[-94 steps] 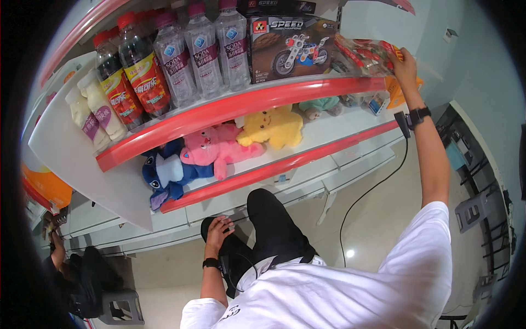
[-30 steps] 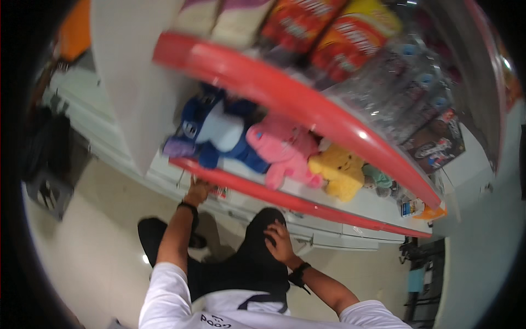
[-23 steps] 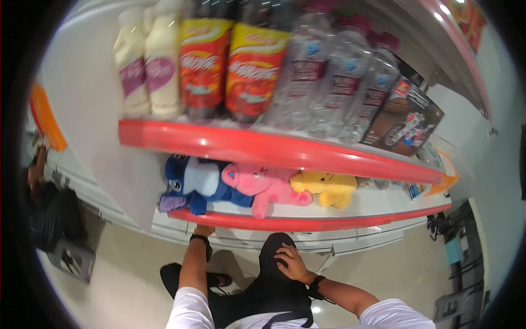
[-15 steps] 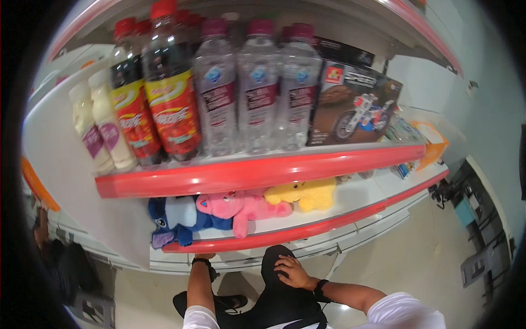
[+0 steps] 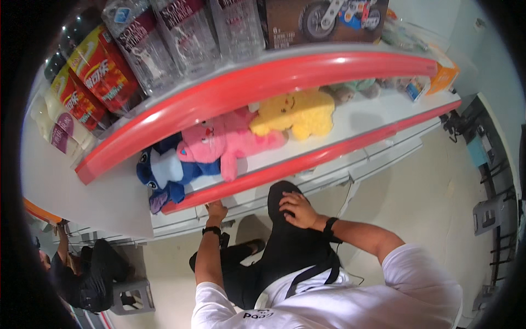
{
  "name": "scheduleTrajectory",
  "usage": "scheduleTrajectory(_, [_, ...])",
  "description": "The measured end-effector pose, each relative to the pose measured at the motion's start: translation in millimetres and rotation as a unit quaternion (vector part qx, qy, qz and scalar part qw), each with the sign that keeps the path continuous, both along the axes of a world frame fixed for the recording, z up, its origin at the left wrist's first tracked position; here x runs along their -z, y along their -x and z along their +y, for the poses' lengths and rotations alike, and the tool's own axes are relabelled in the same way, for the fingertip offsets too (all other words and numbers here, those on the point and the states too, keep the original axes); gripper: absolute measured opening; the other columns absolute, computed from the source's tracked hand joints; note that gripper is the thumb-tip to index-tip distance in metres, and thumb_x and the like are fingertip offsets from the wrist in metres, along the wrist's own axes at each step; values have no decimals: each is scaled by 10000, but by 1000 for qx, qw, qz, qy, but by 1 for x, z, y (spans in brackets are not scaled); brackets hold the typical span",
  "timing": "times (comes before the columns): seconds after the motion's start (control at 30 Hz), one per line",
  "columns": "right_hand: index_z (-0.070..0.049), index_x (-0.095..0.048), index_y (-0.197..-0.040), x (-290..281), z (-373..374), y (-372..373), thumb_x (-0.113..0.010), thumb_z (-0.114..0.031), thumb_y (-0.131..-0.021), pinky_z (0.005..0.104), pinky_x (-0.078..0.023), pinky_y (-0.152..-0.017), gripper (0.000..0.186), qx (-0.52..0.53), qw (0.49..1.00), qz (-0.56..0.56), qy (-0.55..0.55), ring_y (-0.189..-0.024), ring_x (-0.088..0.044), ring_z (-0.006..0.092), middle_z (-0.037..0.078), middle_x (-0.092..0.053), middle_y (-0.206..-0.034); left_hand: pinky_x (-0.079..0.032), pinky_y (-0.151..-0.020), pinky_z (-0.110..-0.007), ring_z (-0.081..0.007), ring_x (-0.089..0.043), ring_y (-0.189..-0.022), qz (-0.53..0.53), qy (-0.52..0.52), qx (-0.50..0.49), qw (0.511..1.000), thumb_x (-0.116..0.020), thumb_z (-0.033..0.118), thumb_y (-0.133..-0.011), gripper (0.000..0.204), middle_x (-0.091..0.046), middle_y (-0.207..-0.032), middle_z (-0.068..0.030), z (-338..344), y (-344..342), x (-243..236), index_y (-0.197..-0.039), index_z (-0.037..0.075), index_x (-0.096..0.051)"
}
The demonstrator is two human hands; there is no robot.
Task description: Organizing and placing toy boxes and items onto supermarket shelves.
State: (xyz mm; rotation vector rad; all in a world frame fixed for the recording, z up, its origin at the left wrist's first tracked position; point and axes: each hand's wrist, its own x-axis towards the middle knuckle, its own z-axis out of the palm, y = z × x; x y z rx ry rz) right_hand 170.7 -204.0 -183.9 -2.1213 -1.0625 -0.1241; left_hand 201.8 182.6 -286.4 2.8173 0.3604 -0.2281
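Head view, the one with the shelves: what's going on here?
A person in a white shirt has the left hand by the lower red rail, its grip unclear. The right hand rests on a black-clad knee. Plush toys lie on the lower shelf; bottles and a box stand above.

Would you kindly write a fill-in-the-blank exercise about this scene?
The right hand rests on ____ trousers.
The left hand is below the lower ____ shelf edge.
The pink plush toy lies between the yellow plush toy and the ____ one.
The box beside the clear bottles pictures a ____.
Missing: black; red; blue; motorcycle.
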Motion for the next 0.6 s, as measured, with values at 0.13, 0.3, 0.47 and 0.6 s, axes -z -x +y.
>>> scheduleTrajectory(0.13, [-92,-595,-968,4,0,1,-613,-154,-763,499,-285,-1029,214,7,1000,11,-9,-1254,-387,306,62,-517,-1132,-190,-1083,-574,-425,-208,-1338,-2,-2,0,1000,-662,137,-694,833,-224,-1455,-199,-13,13,-16,-1410,117,-235])
scheduleTrajectory(0.3, [-79,-580,-994,1,2,0,-619,-149,-759,491,-289,-1037,248,8,1000,12,-22,-1252,-395,302,70,-523,-1140,-210,-1077,-569,-428,-218,-1330,-48,20,37,998,-697,108,-670,875,-174,-1472,-188,-8,19,-14,-1412,133,-234])
scheduleTrajectory(0.47, [-59,-564,-1066,-1,-9,7,-615,-102,-761,500,-295,-1051,313,21,997,31,-73,-1239,-413,332,107,-527,-1194,-323,-1039,-488,-400,-343,-1269,13,69,182,981,-703,202,-709,746,-395,-1356,-216,6,33,6,-1358,77,-358])
scheduleTrajectory(0.6, [-52,-555,-1106,-29,-25,25,-600,-39,-781,412,-377,-989,328,12,984,118,-130,-1151,-480,341,141,-536,-1170,-415,-949,-417,-381,-511,-1097,38,234,117,964,-673,282,-763,502,-573,-1166,-199,-4,82,25,-1189,52,-541])
